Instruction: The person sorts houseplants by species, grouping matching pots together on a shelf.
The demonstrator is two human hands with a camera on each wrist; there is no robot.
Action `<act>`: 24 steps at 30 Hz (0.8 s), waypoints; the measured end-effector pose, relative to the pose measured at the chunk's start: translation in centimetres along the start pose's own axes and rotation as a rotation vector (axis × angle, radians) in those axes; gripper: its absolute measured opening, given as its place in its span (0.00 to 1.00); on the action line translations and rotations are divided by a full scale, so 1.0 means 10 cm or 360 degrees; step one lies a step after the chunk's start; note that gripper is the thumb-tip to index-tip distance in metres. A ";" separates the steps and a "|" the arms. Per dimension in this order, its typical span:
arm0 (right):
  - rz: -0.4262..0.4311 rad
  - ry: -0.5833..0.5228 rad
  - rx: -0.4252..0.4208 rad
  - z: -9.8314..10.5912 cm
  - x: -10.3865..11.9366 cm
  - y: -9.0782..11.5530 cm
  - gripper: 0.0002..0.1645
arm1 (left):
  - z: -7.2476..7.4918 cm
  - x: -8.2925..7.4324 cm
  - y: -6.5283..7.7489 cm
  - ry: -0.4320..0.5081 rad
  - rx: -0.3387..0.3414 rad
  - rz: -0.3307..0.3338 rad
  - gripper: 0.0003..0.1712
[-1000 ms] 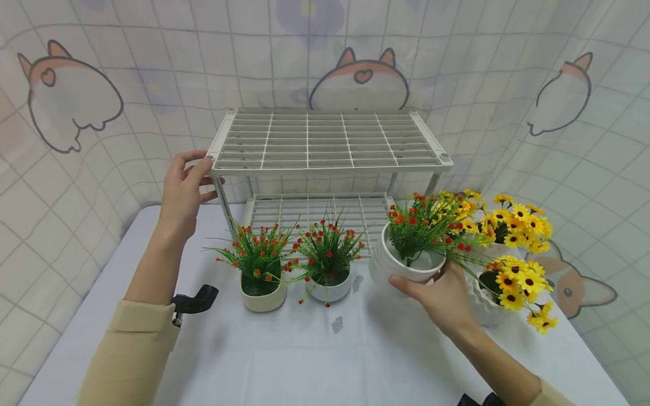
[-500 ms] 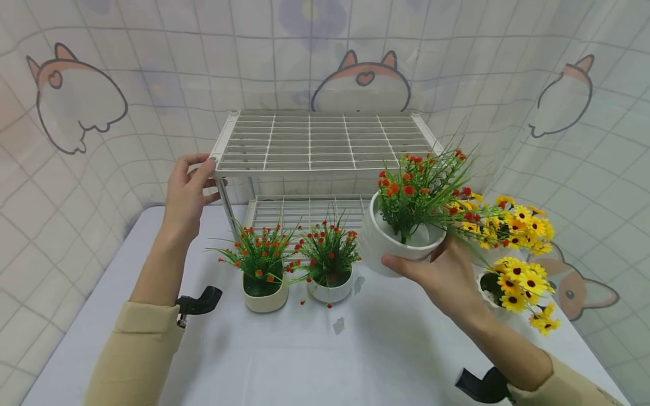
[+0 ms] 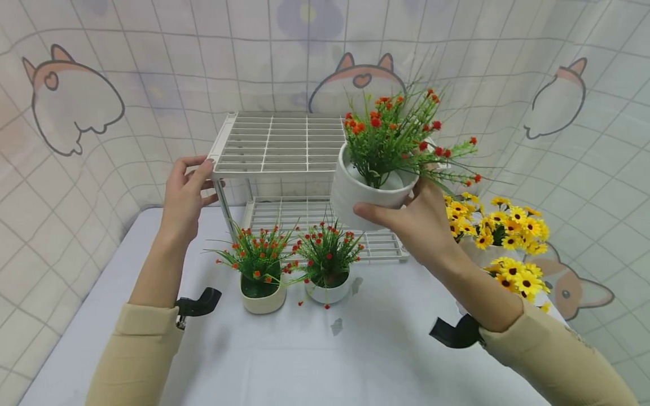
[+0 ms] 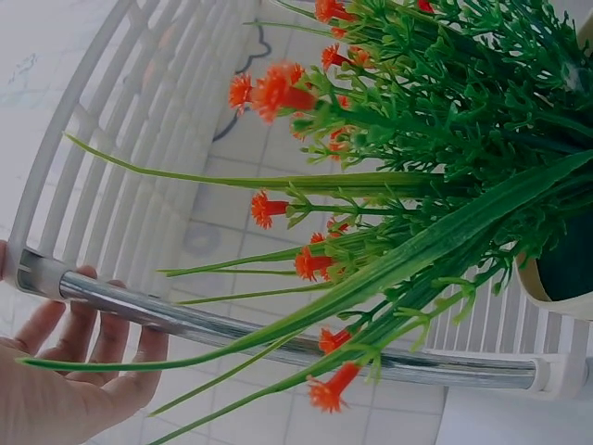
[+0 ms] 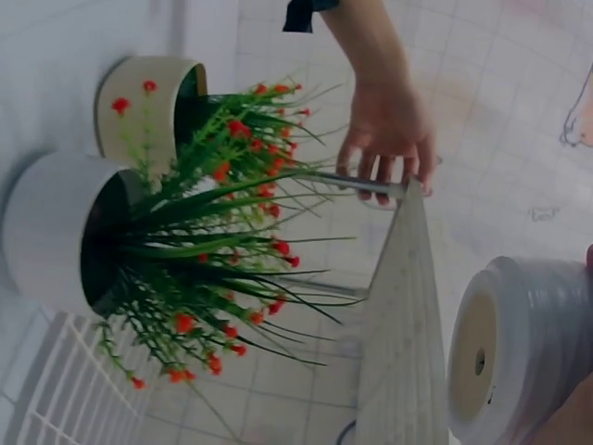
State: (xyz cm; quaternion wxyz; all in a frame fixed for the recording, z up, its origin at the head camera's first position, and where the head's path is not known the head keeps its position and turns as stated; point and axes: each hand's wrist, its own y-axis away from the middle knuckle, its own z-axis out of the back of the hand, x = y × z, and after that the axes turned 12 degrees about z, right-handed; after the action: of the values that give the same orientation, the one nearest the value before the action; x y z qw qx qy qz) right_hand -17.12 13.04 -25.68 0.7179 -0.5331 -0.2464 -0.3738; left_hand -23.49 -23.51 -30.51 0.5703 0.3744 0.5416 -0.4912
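My right hand [image 3: 416, 220] grips a white flower pot [image 3: 373, 194] by its side, thumb in front. Green grass with red flowers [image 3: 381, 129] grows from the pot, which is raised before the right part of the shelf's top tier. In the right wrist view the pot's round base [image 5: 477, 357] shows. At the near left corner of the white two-tier shelf rack [image 3: 284, 144], my left hand [image 3: 185, 194] holds on, thumb on the corner. Its fingers [image 4: 111, 334] pass behind the metal post [image 4: 232, 329] in the left wrist view.
A cream pot [image 3: 264, 301] and a white pot [image 3: 329, 292], both with red flowers, stand before the lower tier [image 3: 381, 248]. Yellow flowers [image 3: 513, 223] in white pots stand at the right, partly behind my right forearm. A patterned curtain [image 3: 152, 67] hangs behind.
The right hand has lifted the white flower pot up and to the left, from low at the shelf's right to top-tier height. The left hand stays at the corner.
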 end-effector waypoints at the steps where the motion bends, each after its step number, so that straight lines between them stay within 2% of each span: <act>1: 0.0004 -0.0020 -0.0004 -0.02 0.00 -0.05 0.51 | 0.00 0.00 0.00 0.0011 0.0001 0.0003 0.28; 10: 0.0032 -0.0091 -0.0024 -0.22 0.05 -0.39 0.52 | -0.01 -0.03 0.00 0.0081 0.0032 0.0015 0.26; 14: 0.0056 0.0089 0.0008 -0.33 0.09 -0.55 0.54 | -0.01 -0.03 -0.01 0.0085 0.0030 0.0013 0.26; 16: 0.0052 0.0125 0.0025 -0.39 0.09 -0.65 0.54 | -0.01 -0.03 -0.01 0.0109 0.0033 0.0021 0.25; 24: 0.0049 -0.0115 0.0012 -0.67 -0.03 -0.95 0.55 | 0.00 0.00 -0.01 0.0136 0.0027 0.0025 0.21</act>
State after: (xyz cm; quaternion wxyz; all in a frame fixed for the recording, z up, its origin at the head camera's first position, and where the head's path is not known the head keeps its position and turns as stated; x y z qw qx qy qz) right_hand -25.19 5.34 -22.40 0.7162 -0.5473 -0.2653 -0.3423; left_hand -23.56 -23.50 -30.53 0.5474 0.4042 0.5581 -0.4748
